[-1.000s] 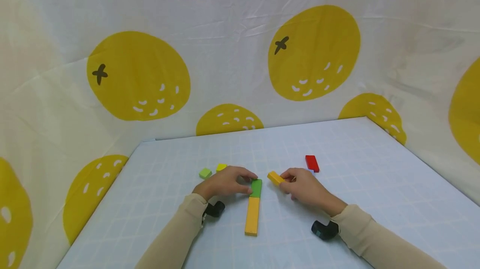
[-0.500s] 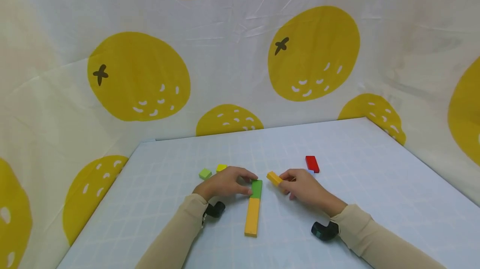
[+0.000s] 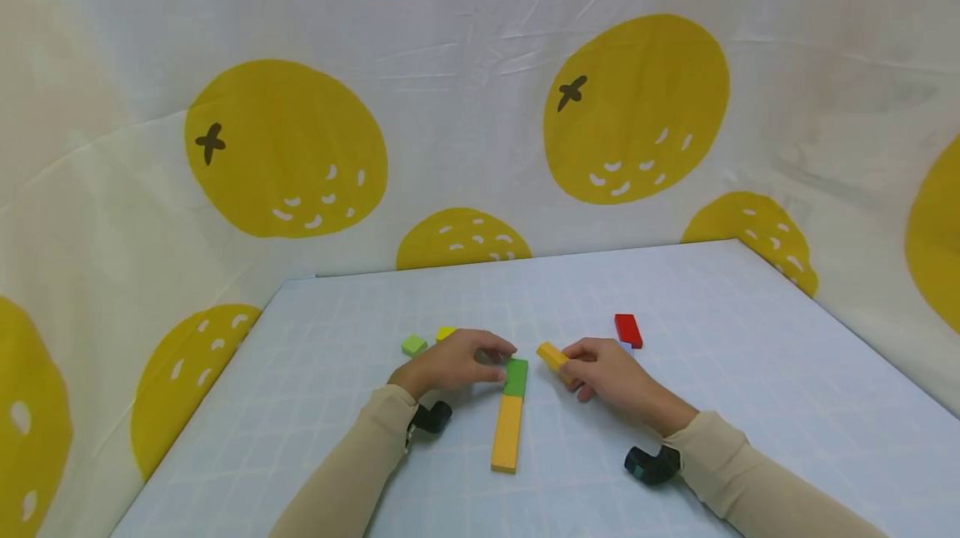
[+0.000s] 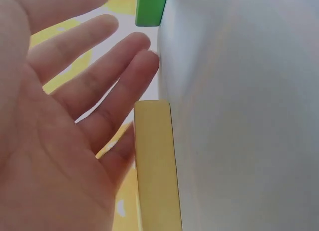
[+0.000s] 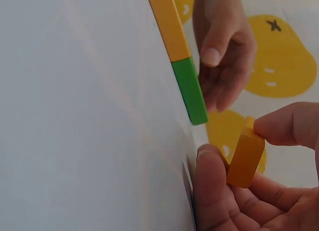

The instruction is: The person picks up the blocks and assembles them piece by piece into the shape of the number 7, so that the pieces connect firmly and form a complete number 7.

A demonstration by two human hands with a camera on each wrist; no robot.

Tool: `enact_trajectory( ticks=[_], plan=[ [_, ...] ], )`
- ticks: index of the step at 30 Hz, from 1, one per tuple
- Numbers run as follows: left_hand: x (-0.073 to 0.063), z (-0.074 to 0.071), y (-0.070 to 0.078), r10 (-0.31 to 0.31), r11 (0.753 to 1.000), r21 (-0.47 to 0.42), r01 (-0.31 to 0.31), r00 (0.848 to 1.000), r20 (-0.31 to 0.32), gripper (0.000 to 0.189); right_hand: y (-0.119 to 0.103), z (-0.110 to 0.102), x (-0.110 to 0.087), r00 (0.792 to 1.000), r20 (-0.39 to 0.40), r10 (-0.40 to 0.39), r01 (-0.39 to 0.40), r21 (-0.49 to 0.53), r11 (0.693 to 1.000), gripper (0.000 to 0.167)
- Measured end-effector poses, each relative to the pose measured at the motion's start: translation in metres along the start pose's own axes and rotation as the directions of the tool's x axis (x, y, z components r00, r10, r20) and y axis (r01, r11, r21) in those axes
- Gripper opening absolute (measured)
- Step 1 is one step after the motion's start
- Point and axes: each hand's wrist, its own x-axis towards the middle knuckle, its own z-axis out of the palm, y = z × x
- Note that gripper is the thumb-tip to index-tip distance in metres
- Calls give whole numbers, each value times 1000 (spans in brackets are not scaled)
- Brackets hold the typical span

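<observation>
On the table, an orange block (image 3: 507, 435) and a green block (image 3: 516, 377) lie end to end in one line. My left hand (image 3: 456, 361) hovers at the left of the green block, thumb tip right at its side; its fingers (image 4: 127, 74) are relaxed and spread, gripping nothing. Between thumb and fingers, my right hand (image 3: 617, 376) pinches a smaller orange block (image 5: 247, 158), held tilted to the right of the line. In the left wrist view, a yellowish block (image 4: 157, 166) stands close beside the left fingers.
Behind the left hand sit a light green block (image 3: 414, 346) and a yellow block (image 3: 445, 333), partly covered. Beyond the right hand lie a red block (image 3: 628, 331) and a mostly hidden blue block (image 3: 626, 346). A fruit-print cloth (image 3: 480, 138) hangs around the table.
Both hands stay nearly where they were, and the right hand keeps its pinch on the small orange block. The head view has shifted slightly.
</observation>
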Motion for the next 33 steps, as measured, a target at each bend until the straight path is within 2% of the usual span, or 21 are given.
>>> enact_trajectory(
  ticks=[5, 11, 16, 25, 33],
  plan=[
    [-6, -1, -2, -10, 1000, -6, 10, 998, -66, 36, 3, 0, 4, 1000, 10, 13, -14, 62, 998, 29],
    [-23, 1, -6, -28, 1000, 2, 28, 994, -109, 32, 8, 5, 9, 999, 53, 2, -9, 131, 991, 33],
    [-32, 1, -3, 3, 1000, 21, 0, 990, -139, 29, 6, 7, 10, 1000, 9, 27, -28, 158, 987, 31],
    [-48, 3, -2, 99, 995, 47, -94, 987, -130, 27, 4, 8, 13, 997, -58, 59, -47, 190, 981, 38],
    [-57, 8, -3, 69, 998, 17, -67, 993, -101, 26, 1, 8, 16, 999, -52, 14, -1, 237, 971, 61]
  ],
)
